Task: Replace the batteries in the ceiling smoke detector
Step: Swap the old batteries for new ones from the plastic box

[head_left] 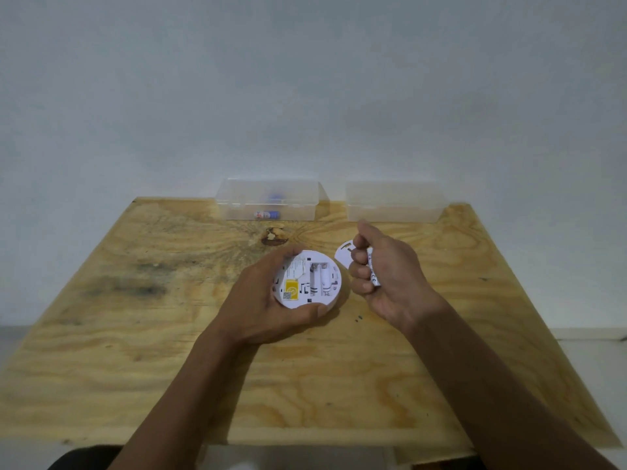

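- The left hand [268,300] cups the round white smoke detector [307,279] from beneath, fingers curled round its far-left rim and thumb along its near edge; the detector's back faces up, showing a yellow label and the open battery bay.
- The right hand [383,279], just right of the detector, is clenched round a white battery [372,268] that lies along the curled fingers.
- Whether the bay holds any cell is hard to make out; its printing is too small to read.
- A white cover plate [344,257] lies on the plywood table [135,351], partly hidden behind the right hand's fingers.
- Beyond the left hand stands a clear box [271,198] with small batteries [267,215] inside, blurred; beyond the right hand, a second clear box [395,201].
- Bare wood lies wide to the left of the left hand and toward the near edge, under both forearms.
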Demonstrator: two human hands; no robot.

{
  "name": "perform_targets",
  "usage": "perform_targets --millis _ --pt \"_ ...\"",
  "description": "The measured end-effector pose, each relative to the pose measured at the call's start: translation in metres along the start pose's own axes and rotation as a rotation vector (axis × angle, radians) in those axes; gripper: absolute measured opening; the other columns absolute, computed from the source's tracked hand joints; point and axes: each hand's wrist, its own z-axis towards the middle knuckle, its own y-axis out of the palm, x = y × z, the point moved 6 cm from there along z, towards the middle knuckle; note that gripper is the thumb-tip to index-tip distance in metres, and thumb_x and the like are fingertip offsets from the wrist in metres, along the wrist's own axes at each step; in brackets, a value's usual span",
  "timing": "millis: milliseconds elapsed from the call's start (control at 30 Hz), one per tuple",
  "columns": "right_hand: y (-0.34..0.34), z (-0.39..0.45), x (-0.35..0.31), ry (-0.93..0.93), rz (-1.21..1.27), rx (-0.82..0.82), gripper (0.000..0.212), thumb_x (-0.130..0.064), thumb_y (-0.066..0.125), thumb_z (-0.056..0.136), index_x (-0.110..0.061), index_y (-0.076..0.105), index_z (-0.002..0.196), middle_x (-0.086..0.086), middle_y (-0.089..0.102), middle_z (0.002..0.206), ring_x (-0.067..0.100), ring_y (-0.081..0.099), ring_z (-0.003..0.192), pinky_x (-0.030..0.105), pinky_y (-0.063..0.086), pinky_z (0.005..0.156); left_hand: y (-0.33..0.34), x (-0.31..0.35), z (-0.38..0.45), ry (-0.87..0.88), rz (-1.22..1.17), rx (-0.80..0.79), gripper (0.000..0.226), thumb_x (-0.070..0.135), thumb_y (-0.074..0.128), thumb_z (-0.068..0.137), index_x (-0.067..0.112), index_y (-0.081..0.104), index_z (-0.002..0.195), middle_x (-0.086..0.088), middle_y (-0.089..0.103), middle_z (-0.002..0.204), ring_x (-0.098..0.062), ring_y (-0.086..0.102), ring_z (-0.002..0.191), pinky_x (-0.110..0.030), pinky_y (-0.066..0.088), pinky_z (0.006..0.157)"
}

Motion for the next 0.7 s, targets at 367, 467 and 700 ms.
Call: perform_targets --millis 367,467,700 --pt "-0.059 0.04 -0.047 -0.202 -0.168 0.225 0.02 -0.023 0.062 0.096 -0.004 0.069 0.091 -0.001 0.031 0.053 0.012 0.026 0.041 0.021 0.019 0.036 -0.026 0.044 0.047 -0.012 -0.013 0.24 0.062 0.058 0.067 0.085 0.019 0.061 0.134 0.003 0.069 0.12 -0.008 0.063 0.109 -0.016 0.047 0.085" --pt "-0.086 0.064 -0.056 -0.186 -0.155 0.369 0.024 -0.019 0.064 0.094 -0.007 0.06 0.074 0.0 0.034 0.049 0.014 0.028 0.04 0.021 0.02 0.037 -0.009 0.077 0.089 0.091 0.25 0.212 0.05 0.039 0.07 0.091 0.015 0.061 0.133 -0.003 0.069 0.124 -0.016 0.061 0.115 -0.03 0.047 0.094" --pt "-0.108 0.095 -0.058 -0.108 -0.135 0.46 0.032 -0.027 0.063 0.094 0.002 0.061 0.081 0.005 0.043 0.055 0.015 0.033 0.038 0.017 0.025 0.032 0.061 0.081 0.165 0.164 0.832 -0.118 0.061 0.04 0.066 0.092 0.02 0.046 0.146 -0.004 0.051 0.149 -0.027 0.045 0.135 -0.04 0.036 0.11"
